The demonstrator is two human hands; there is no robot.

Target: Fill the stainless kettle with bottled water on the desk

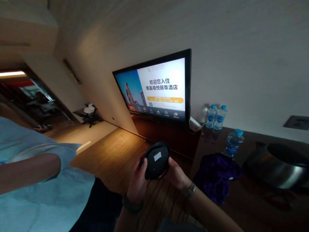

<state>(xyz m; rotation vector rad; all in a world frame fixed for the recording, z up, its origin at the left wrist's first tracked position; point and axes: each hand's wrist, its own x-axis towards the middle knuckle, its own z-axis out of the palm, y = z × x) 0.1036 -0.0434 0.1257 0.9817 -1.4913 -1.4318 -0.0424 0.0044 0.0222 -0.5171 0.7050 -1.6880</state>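
Both my hands hold a round black disc-shaped base point(156, 160) with a small white label on its underside, tilted up toward me. My left hand point(138, 183) grips its left rim, thumb on the edge. My right hand point(177, 175) grips the right rim, a watch on that wrist. A thin cord hangs down from the base between my hands. The base is lifted above the wooden floor, in front of a dark desk point(253, 206).
A purple cloth point(217, 175), a steel kettle point(277, 167) and three water bottles point(233, 141) stand on the desk. A lit television point(159, 88) hangs on the wall. Another person's arm in a light blue sleeve point(36, 167) is at the left. A wall socket point(298, 122) sits at the far right.
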